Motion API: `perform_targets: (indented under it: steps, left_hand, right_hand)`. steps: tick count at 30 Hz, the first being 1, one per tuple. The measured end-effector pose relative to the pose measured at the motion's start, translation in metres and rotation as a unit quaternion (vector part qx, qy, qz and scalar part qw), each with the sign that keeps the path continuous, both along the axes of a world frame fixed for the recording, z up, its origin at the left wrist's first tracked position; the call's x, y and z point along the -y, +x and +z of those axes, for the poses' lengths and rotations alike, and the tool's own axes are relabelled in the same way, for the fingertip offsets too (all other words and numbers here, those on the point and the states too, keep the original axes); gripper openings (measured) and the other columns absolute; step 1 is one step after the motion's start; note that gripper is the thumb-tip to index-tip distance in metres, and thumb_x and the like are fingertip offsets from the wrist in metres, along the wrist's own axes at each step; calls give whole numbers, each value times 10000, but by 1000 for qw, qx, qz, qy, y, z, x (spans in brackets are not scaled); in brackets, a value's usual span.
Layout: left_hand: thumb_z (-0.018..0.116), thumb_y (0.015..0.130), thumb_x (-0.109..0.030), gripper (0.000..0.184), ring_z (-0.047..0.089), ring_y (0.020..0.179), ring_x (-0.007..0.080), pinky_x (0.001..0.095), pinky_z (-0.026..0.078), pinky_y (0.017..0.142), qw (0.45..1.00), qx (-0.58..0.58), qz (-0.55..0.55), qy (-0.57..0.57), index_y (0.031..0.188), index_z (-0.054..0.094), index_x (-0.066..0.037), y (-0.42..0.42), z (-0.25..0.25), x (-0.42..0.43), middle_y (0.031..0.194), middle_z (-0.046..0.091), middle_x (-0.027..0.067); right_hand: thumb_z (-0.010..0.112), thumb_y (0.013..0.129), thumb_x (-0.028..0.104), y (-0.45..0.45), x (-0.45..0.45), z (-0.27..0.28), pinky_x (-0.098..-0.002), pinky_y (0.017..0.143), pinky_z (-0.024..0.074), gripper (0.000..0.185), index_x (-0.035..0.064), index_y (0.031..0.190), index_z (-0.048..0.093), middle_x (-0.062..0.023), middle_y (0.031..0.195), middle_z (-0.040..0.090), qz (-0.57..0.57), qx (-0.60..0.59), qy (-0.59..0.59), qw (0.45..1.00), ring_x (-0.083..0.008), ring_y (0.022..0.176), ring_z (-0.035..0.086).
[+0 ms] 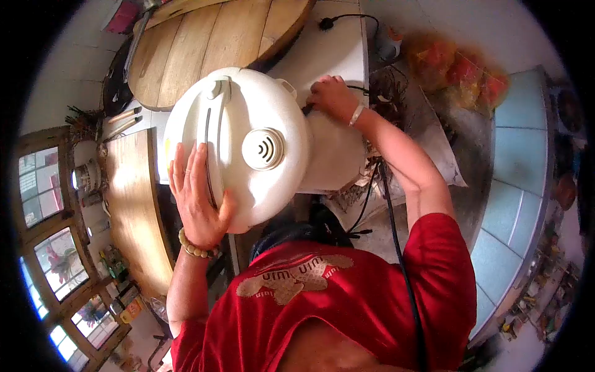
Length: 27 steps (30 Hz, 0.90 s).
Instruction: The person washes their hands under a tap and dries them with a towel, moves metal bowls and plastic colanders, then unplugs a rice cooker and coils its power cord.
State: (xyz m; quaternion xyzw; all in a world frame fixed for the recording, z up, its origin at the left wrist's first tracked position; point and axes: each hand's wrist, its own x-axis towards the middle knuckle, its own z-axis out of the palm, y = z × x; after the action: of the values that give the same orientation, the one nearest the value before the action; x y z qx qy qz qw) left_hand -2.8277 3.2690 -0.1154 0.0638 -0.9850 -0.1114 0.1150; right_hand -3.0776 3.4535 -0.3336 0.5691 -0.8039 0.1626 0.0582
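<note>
A round white rice cooker (260, 192) with a steam vent (265, 149) on its lid stands in front of me, its long handle running along the lid. My left hand (199, 192), with a bead bracelet, lies flat on the lid beside the handle, fingers stretched out. Close to the cooker's right side, my right hand (333, 99) has its fingers closed around the dark end of a power cord (307, 110). Most of that end is hidden by the fingers. I cannot tell whether it touches the cooker.
Round wooden boards (192, 49) stand behind the cooker, and another wooden board (136, 204) is at left. A black plug (326, 23) lies on the white surface (322, 49). Red and yellow bags (458, 71) sit at the back right. A black cord (396, 239) hangs over my front.
</note>
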Motion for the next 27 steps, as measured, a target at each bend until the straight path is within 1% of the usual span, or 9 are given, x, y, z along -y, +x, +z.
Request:
perform_targets:
  steps: [6, 11, 15, 18, 20, 23, 24, 25, 27]
  left_hand:
    - [533, 655, -219, 649, 269, 1260, 344, 488, 140, 1031, 1000, 2, -2, 8, 1255, 387, -18, -2, 0, 0, 1273, 414, 147]
    - [535, 655, -216, 647, 269, 1260, 344, 488, 142, 1030, 1000, -6, -4, 11, 1254, 388, -20, -5, -2, 2, 1270, 415, 151]
    - [538, 658, -216, 640, 267, 1261, 345, 486, 144, 1030, 1000, -4, -6, 7, 1250, 394, -21, -3, -1, 2, 1262, 422, 155]
    - [539, 658, -214, 639, 264, 1264, 344, 485, 143, 1031, 1000, -11, -9, 11, 1249, 393, -18, -5, -2, 3, 1258, 425, 158]
    - [539, 657, -213, 641, 263, 1265, 344, 485, 142, 1031, 1000, 0, -19, 11, 1250, 390, -17, -5, 0, 5, 1256, 426, 160]
    - [541, 655, -210, 643, 262, 1264, 349, 488, 141, 1029, 1000, -5, -7, 11, 1249, 391, -14, -7, -2, 4, 1257, 424, 163]
    - [540, 655, -208, 644, 262, 1263, 352, 489, 139, 1030, 1000, 0, -7, 8, 1250, 389, -15, -7, -2, 5, 1257, 423, 165]
    - [540, 655, -205, 645, 262, 1262, 354, 490, 137, 1030, 1000, 4, -8, 4, 1252, 386, -15, -8, -2, 7, 1257, 423, 166]
    - [540, 655, -206, 647, 262, 1262, 355, 489, 137, 1031, 1000, 2, -14, 7, 1254, 384, -17, -8, -1, 7, 1256, 423, 166]
  right_hand:
    - [596, 692, 189, 3, -4, 6, -371, 813, 372, 157, 200, 845, 629, -1, 897, 528, -12, -11, -14, 1000, -217, 941, 460]
    - [600, 696, 202, 6, -10, 6, -384, 825, 361, 163, 194, 856, 629, -10, 921, 534, -12, 50, 2, 999, -233, 975, 454]
    - [602, 692, 199, -4, -2, 7, -385, 813, 369, 158, 192, 847, 636, -9, 914, 535, -5, 28, -12, 1000, -231, 961, 465]
    - [603, 688, 196, -4, -5, 2, -390, 786, 387, 137, 174, 820, 636, -34, 866, 547, -3, 8, -14, 1000, -234, 910, 493]
    - [614, 697, 203, -11, 1, 12, -372, 837, 368, 176, 201, 873, 623, -9, 943, 517, -12, 14, 65, 998, -218, 959, 453]
    - [605, 696, 195, 3, -4, 2, -372, 832, 369, 167, 195, 862, 621, -13, 941, 516, -24, 47, 111, 992, -222, 959, 455]
    - [592, 698, 189, 2, -9, -1, -374, 813, 373, 147, 190, 844, 617, -2, 921, 518, -7, 31, 53, 998, -220, 940, 461]
    - [592, 698, 189, -6, -11, -3, -374, 813, 373, 147, 190, 844, 617, -2, 921, 518, -7, 32, 54, 998, -220, 940, 461]
    - [618, 674, 200, -26, -16, -5, -390, 784, 371, 121, 138, 778, 614, -35, 860, 559, -87, 9, -16, 996, -247, 939, 488]
